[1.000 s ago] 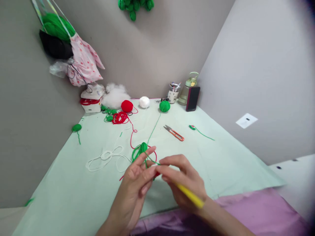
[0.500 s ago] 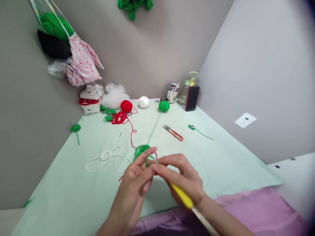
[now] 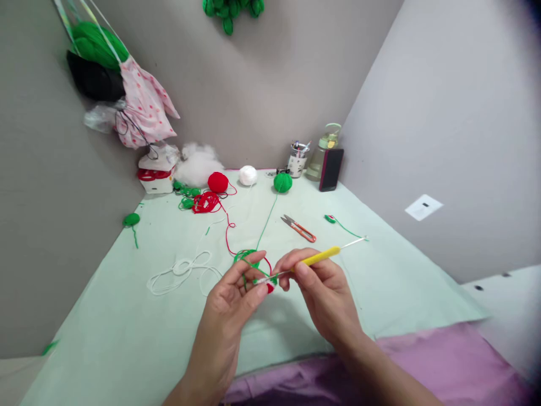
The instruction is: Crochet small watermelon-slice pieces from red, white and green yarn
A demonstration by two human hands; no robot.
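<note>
My left hand [image 3: 234,304] pinches a small crochet piece [image 3: 270,286] in red, white and green between thumb and fingers. Green yarn runs over its raised index finger. In my right hand [image 3: 321,287] is a crochet hook [image 3: 322,256] with a yellow handle, held like a pen. The hook's metal tip meets the piece, and its other metal end points up to the right. Behind the left fingers lies a loose bundle of green yarn [image 3: 242,258], from which a strand leads back to a green yarn ball [image 3: 283,182].
Orange thread snips [image 3: 298,228] lie beyond my right hand. White yarn loops [image 3: 173,276] spread to the left. Further back are a red yarn ball [image 3: 218,182], a white yarn ball [image 3: 248,175], white stuffing [image 3: 198,166], a pen cup [image 3: 297,160], a bottle [image 3: 323,155] and a phone [image 3: 331,170].
My right hand has turned, so the hook's handle has swung from pointing down toward me to pointing up right. The crochet piece shows more clearly now. My left hand keeps its pinch.
</note>
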